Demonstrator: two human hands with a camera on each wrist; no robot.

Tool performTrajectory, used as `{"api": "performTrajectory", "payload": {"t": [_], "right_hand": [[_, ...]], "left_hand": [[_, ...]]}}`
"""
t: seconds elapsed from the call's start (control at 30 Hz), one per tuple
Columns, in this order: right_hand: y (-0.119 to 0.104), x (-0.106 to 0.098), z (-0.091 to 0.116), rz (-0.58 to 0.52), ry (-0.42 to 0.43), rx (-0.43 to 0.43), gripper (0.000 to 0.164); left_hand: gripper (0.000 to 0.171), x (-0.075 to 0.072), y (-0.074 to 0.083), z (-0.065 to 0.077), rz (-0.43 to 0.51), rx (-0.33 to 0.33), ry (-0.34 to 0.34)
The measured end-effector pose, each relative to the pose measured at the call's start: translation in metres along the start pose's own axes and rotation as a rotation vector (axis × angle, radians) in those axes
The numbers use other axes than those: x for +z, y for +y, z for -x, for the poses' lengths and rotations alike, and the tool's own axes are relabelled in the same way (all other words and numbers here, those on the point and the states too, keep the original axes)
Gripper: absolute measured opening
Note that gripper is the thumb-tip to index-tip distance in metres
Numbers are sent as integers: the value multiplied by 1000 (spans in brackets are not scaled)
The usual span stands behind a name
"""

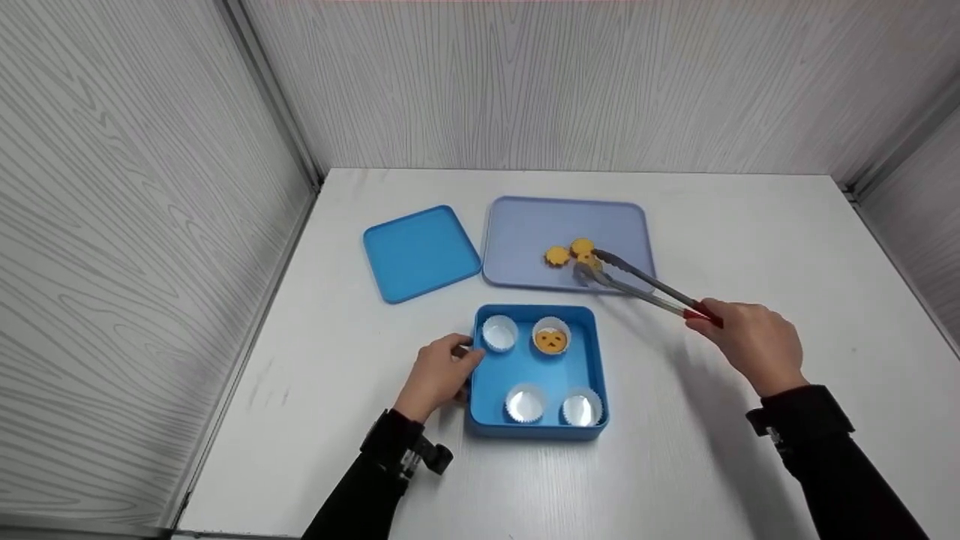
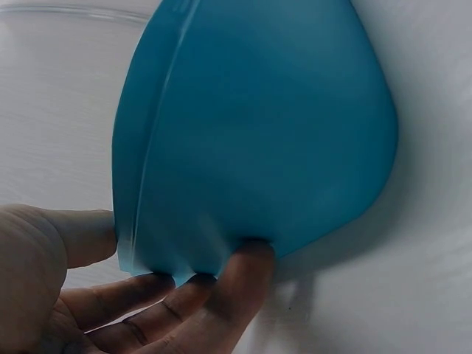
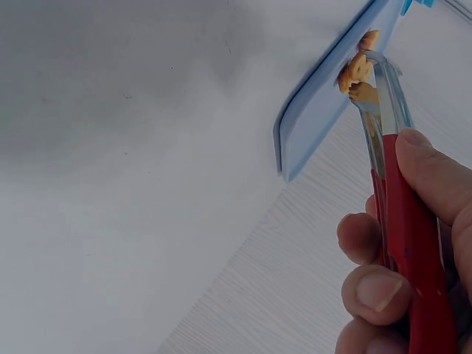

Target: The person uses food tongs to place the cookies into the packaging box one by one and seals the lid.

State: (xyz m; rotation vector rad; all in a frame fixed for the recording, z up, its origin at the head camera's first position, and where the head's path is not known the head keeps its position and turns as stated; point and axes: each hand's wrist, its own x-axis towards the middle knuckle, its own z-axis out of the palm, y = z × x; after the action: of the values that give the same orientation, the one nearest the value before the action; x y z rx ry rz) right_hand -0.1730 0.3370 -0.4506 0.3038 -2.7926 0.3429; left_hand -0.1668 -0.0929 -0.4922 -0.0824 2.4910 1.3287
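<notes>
In the head view my left hand (image 1: 439, 375) holds the left wall of a blue square box (image 1: 536, 375), thumb at the rim and fingers against the outside. The left wrist view shows its fingertips on the box wall (image 2: 258, 133). My right hand (image 1: 754, 341) grips red-handled metal tongs (image 1: 654, 280). Their tips stand apart around a yellow biscuit (image 1: 590, 260) on the pale blue tray (image 1: 517, 225); whether they pinch it I cannot tell. Beside it lie other biscuits (image 1: 556, 256). One face-patterned biscuit (image 1: 551, 342) sits in a paper cup at the box's back right.
Three other white paper cups (image 1: 500, 333) in the box hold nothing visible. A blue square lid (image 1: 422, 253) lies left of the tray. The white table (image 1: 300, 420) is bounded by wood-patterned panels (image 1: 525, 90) behind and at both sides.
</notes>
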Motion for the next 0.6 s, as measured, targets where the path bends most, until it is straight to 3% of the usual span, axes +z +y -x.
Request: {"api": "performTrajectory", "payload": {"t": [0.33,0.6], "right_hand": [[-6,-3,3,12,136,-85,20],[-17,-10,7,-20,179,-179,25]], "left_hand": [[45,0,-1,2,5,42,7],[46,-1,-1,2,23,23,-4]]}}
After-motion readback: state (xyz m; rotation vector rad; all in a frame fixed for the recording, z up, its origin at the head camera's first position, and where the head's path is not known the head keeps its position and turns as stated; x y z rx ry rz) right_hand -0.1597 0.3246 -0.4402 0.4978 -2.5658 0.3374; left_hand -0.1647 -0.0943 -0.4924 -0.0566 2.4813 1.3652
